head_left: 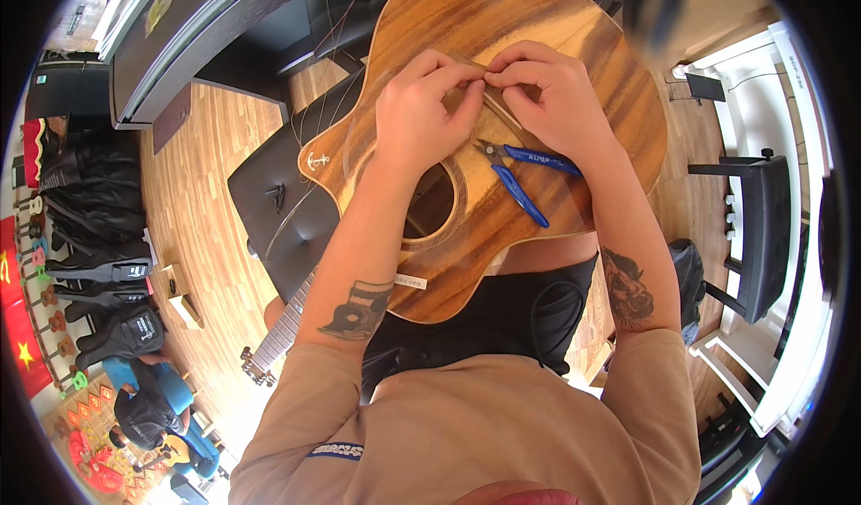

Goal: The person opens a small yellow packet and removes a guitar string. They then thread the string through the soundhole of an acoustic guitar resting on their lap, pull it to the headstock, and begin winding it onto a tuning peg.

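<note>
An acoustic guitar (574,21) with a brown wood-grain top lies across my lap, its neck (289,321) pointing to the lower left. Over its bridge (507,119), the fingertips of my left hand (426,106) and my right hand (556,97) meet in a pinch. Whatever they grip is too small to make out. Below my right hand, a pair of wire cutters (516,180) with blue handles rests on the guitar top, jaws toward the sound hole (430,202). My left forearm passes over part of that hole.
Left of the guitar is a black padded bench (287,254) bearing a small dark object (278,196). Thin loose strings (334,83) trail near the guitar's upper left edge. A black stool (762,227) stands at the right. Far lower left, another person (148,415) sits with a guitar.
</note>
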Demonstrator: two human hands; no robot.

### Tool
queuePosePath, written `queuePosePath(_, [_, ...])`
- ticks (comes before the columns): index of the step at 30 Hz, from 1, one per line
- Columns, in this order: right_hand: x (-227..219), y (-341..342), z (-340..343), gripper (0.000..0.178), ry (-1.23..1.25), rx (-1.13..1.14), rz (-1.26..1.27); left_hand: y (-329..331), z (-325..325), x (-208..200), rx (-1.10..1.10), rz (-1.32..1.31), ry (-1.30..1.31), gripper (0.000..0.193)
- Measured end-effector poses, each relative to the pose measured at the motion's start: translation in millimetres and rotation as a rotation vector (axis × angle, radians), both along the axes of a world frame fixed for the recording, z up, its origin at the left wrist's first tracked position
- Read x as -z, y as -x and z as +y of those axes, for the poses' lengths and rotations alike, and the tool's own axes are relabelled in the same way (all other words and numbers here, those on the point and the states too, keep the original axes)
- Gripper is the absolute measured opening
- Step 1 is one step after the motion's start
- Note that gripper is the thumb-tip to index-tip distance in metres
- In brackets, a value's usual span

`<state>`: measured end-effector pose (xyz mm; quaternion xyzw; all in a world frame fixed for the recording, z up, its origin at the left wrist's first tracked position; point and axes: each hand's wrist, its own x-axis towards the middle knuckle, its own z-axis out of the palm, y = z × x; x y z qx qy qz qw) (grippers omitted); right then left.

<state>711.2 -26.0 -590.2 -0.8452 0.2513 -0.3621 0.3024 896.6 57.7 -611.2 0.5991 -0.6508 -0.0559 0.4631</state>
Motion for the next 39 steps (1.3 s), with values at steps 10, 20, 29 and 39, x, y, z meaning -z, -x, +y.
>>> queuePosePath(10, [6.9, 2.3, -4.3, 0.026, -0.056, -0.041, -0.077, 2.2, 0.6, -6.4, -0.031, 0.018, -0.059, 0.005])
queuePosePath(20, [1.7, 1.9, -2.2, 0.021, -0.039, -0.075, 0.006, 2.6, 0.0, -3.2, -0.030, 0.003, -0.075, 0.007])
queuePosePath(29, [9.0, 4.9, -8.4, 0.031, -0.248, -0.098, -0.066, -0.7, 7.9, -8.1, 0.018, 0.059, -0.042, 0.011])
queuePosePath(39, [-29.4, 8.5, 43.7, 0.036, 0.127, -0.070, 0.191, -24.0, 99.4, -33.4, -0.092, -0.094, -0.138, 0.010])
